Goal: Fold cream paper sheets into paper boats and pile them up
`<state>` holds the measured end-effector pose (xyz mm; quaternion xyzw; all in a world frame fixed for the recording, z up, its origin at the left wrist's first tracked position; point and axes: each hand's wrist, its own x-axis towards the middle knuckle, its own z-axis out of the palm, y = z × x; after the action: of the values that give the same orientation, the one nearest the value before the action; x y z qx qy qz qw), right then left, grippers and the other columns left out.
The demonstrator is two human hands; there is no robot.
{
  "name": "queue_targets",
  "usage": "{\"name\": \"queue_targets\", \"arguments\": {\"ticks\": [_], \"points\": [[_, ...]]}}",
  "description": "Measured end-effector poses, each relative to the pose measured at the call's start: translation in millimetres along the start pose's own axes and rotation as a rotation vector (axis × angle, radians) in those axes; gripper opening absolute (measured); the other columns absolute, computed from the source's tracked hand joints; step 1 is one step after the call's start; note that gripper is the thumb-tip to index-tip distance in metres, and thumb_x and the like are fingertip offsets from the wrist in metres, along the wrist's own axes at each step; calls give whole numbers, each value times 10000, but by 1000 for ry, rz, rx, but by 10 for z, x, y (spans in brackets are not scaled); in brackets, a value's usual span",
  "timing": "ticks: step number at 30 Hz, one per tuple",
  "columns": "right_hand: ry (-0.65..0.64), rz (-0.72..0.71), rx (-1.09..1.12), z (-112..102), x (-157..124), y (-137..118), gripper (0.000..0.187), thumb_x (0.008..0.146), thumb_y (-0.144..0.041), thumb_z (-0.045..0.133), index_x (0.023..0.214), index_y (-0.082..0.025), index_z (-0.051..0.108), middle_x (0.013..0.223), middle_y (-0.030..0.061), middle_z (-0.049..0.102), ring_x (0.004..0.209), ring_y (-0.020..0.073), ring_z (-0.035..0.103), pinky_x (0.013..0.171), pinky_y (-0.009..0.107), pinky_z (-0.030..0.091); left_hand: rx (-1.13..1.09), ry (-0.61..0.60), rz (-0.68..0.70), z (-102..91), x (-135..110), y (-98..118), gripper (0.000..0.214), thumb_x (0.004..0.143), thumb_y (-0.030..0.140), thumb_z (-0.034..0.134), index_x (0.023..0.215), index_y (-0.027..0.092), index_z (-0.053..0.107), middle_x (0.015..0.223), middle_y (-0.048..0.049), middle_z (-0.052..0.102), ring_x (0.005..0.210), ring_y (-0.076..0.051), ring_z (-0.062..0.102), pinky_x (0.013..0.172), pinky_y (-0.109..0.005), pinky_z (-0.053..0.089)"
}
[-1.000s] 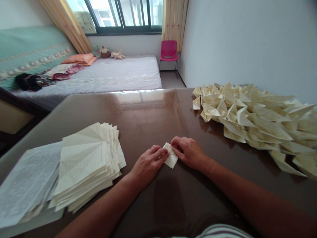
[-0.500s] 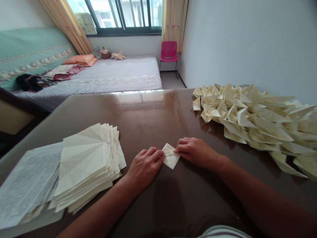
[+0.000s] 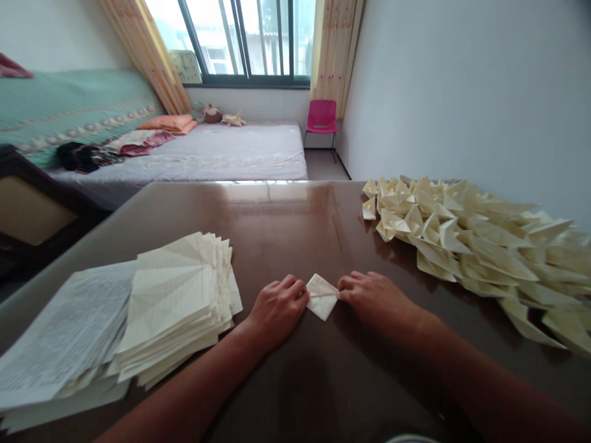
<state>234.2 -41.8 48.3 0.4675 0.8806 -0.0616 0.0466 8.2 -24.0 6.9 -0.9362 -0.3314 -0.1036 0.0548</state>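
A small folded paper square point(image 3: 322, 299), cream white with creases across it, lies on the brown table turned so that its corners point to the sides. My left hand point(image 3: 280, 307) pinches its left corner, fingers closed. At the opposite corner, my right hand point(image 3: 376, 299) grips the paper between thumb and fingers. The fingertips partly cover both side corners. Left of my hands lies a stack of creased lined paper sheets point(image 3: 170, 301). On the right stands a large heap of folded paper boats point(image 3: 462, 234).
Sheets covered in writing point(image 3: 69, 332) lie partly under the creased stack on the glossy brown table point(image 3: 272, 240). Beyond the table's far edge is a bed point(image 3: 249, 147). A pink chair point(image 3: 322, 117) stands by the wall, and a dark wooden chair point(image 3: 37, 203) is at the left.
The camera view has tilted up and shifted slightly left. My right hand is a little farther from my left, now at the very tip of the paper's right corner.
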Motion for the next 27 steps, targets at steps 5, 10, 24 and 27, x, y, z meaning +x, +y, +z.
{"name": "queue_targets", "arguments": {"ticks": [5, 10, 24, 27], "points": [[98, 101, -94, 132, 131, -39, 180, 897, -152, 447, 877, -187, 623, 892, 91, 655, 820, 192, 599, 658, 285, 366, -7, 14, -1, 13, 22, -16, 107, 886, 196, 541, 811, 188, 617, 873, -43, 607, 856, -181, 541, 648, -276, 442], [88, 120, -67, 122, 118, -44, 79, 857, -231, 512, 886, -206, 582, 910, 44, 627, 728, 162, 602, 583, 261, 329, 0, 25, 8, 42, 30, -42, 93, 873, 194, 549, 796, 193, 601, 877, -34, 603, 852, -190, 530, 628, -274, 445], [136, 322, 196, 244, 255, 22, 244, 885, -440, 530, 989, -225, 580, 977, 22, 679, 834, 156, 625, 599, 238, 328, -24, 116, 22, 72, 6, -75, 218, 910, 192, 420, 811, 189, 614, 873, -43, 595, 828, -158, 513, 677, -249, 426], [154, 334, 253, 272, 233, 59, 224, 868, -430, 561, 972, -237, 611, 969, 9, 688, 826, 141, 623, 604, 228, 338, -27, 111, 13, 66, 22, -59, 230, 908, 192, 403, 807, 188, 610, 879, -49, 594, 839, -161, 512, 685, -252, 425]]}}
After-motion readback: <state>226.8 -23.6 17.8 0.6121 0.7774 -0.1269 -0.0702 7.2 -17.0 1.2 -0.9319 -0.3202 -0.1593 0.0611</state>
